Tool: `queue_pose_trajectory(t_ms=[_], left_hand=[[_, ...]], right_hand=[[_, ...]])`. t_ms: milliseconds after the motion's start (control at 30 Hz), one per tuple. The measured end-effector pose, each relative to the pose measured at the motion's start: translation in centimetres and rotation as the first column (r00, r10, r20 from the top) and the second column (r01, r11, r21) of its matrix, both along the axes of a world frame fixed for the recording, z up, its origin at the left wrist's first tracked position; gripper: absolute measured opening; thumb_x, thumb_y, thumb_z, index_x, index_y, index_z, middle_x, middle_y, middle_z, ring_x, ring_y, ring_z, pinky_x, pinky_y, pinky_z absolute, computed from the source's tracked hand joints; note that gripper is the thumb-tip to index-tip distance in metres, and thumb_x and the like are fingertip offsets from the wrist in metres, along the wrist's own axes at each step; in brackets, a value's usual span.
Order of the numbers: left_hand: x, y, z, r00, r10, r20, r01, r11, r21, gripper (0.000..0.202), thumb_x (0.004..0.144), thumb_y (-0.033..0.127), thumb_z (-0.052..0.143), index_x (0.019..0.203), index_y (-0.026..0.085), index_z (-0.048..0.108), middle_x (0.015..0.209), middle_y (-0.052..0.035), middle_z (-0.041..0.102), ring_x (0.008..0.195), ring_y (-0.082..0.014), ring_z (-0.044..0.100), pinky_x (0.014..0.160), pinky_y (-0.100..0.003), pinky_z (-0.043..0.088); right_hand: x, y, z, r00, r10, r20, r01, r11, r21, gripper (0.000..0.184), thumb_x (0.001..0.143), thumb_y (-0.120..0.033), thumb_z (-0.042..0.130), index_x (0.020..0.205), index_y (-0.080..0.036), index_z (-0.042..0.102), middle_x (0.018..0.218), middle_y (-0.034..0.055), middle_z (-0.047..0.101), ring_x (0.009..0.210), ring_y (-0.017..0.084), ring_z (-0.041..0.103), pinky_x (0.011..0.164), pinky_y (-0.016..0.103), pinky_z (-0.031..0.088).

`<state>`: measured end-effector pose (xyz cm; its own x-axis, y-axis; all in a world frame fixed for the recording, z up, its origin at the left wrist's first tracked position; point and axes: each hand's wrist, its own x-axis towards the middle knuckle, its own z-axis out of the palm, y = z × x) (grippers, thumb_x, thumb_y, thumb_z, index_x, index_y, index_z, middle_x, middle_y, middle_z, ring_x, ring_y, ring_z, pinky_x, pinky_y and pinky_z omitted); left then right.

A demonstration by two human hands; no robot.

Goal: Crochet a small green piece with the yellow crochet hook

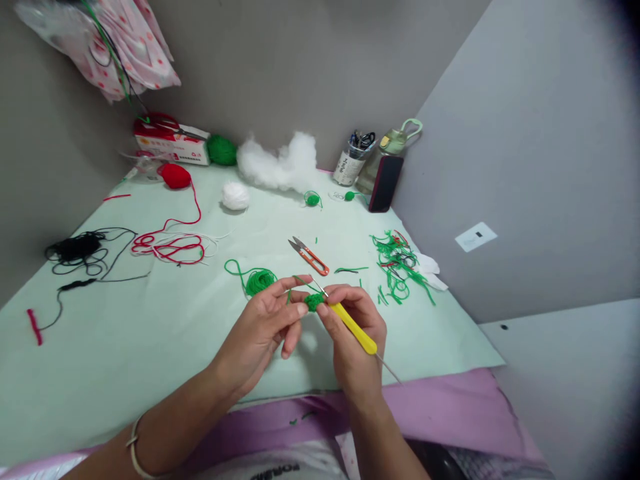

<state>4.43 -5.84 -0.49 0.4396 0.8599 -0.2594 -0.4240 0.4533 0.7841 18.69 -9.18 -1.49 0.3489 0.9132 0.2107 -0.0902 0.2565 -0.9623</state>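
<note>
My left hand (274,319) pinches a small green crochet piece (315,302) between thumb and finger, with green yarn running over its raised index finger. In my right hand (356,333) is a crochet hook (354,329) with a yellow handle, its metal tip pointing up and left just above the piece. The right fingertips are close against the piece's right side. A loose ball of green yarn (259,283) lies just behind my left hand. Beyond both hands, orange thread snips (309,257) rest on the pale green cloth (165,347).
Black yarn (77,247), red yarn (176,176) and a white ball (235,197) lie to the left. White stuffing (280,163) sits at the back. At the right are green scraps (397,263), a phone (386,184), a bottle (370,175) and a pen cup (349,167).
</note>
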Motion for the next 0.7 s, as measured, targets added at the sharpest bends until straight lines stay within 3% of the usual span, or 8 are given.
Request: queue_pose_trajectory(t_ms=[100, 200, 300, 500, 700], left_hand=[[-0.2, 0.1, 0.1, 0.997, -0.047, 0.056, 0.048, 0.999, -0.021, 0.036, 0.090, 0.022, 0.079, 0.124, 0.014, 0.071, 0.054, 0.0083, 0.056, 0.047, -0.0067, 0.049, 0.051, -0.019, 0.042], [-0.1, 0.0, 0.4, 0.997, 0.033, 0.071, -0.031, 0.999, -0.031, 0.043, 0.088, 0.019, 0.082, 0.129, 0.017, 0.070, 0.079, 0.0025, 0.068, 0.064, -0.0082, 0.063, 0.063, -0.019, 0.052], [0.2, -0.1, 0.7, 0.994, 0.094, 0.053, -0.093, 0.996, -0.020, 0.049, 0.085, 0.018, 0.086, 0.132, 0.020, 0.070, 0.093, 0.0028, 0.067, 0.068, -0.0074, 0.067, 0.066, -0.020, 0.055], [0.0, -0.1, 0.6, 0.993, 0.067, 0.096, -0.066, 0.998, -0.012, 0.039, 0.088, 0.022, 0.086, 0.126, 0.022, 0.076, 0.083, 0.0043, 0.064, 0.063, -0.0065, 0.065, 0.064, -0.019, 0.054], [-0.3, -0.2, 0.4, 0.987, -0.029, 0.156, 0.031, 0.999, -0.010, 0.027, 0.094, 0.024, 0.081, 0.120, 0.023, 0.080, 0.079, 0.0026, 0.063, 0.066, -0.0083, 0.064, 0.065, -0.020, 0.053]], right_hand=[[0.4, 0.0, 0.0, 0.999, 0.032, -0.026, -0.032, 0.999, -0.023, 0.013, 0.084, -0.025, 0.084, 0.086, -0.024, 0.071, 0.086, -0.0007, 0.071, 0.077, 0.014, 0.065, 0.069, 0.025, 0.054], [0.5, -0.1, 0.3, 0.998, 0.050, 0.024, -0.049, 0.998, -0.041, 0.011, 0.085, -0.023, 0.082, 0.087, -0.024, 0.071, 0.086, -0.0009, 0.071, 0.079, 0.014, 0.067, 0.071, 0.025, 0.055], [0.4, -0.2, 0.7, 0.996, 0.067, 0.061, -0.066, 0.997, -0.028, 0.011, 0.086, -0.021, 0.081, 0.088, -0.025, 0.071, 0.087, -0.0014, 0.071, 0.079, 0.013, 0.068, 0.071, 0.024, 0.056], [0.7, -0.1, 0.3, 0.993, 0.109, 0.047, -0.108, 0.994, -0.006, 0.011, 0.086, -0.020, 0.082, 0.086, -0.024, 0.072, 0.089, -0.0007, 0.072, 0.081, 0.013, 0.068, 0.073, 0.023, 0.056], [1.3, 0.5, -0.3, 0.964, 0.202, -0.170, -0.219, 0.972, -0.083, 0.020, 0.078, -0.025, 0.090, 0.083, -0.024, 0.071, 0.088, -0.0009, 0.072, 0.079, 0.013, 0.067, 0.071, 0.025, 0.056]])
